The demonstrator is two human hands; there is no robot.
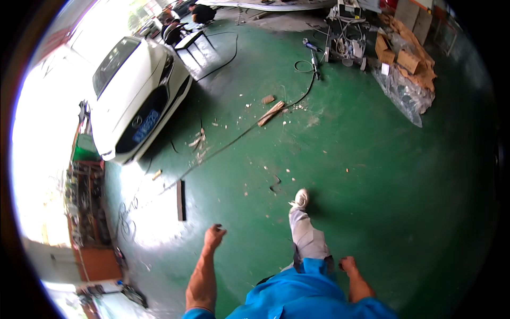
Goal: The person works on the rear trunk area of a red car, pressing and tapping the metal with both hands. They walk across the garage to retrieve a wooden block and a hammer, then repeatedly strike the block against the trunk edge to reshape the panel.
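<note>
My left hand hangs over the green floor, its fingers loosely apart and holding nothing visible. My right hand is low beside my blue shirt, fingers curled; whether anything is inside is hidden. My leg in pale trousers, with a white shoe, is stretched forward. A dark straight bar lies on the floor ahead of my left hand. Wood scraps and a black hose lie farther forward.
A white car stands at the left front, beside cluttered shelving. Other people crouch by a black frame at the back. A wheeled machine, a hand tool, cardboard and plastic sheeting occupy the right rear.
</note>
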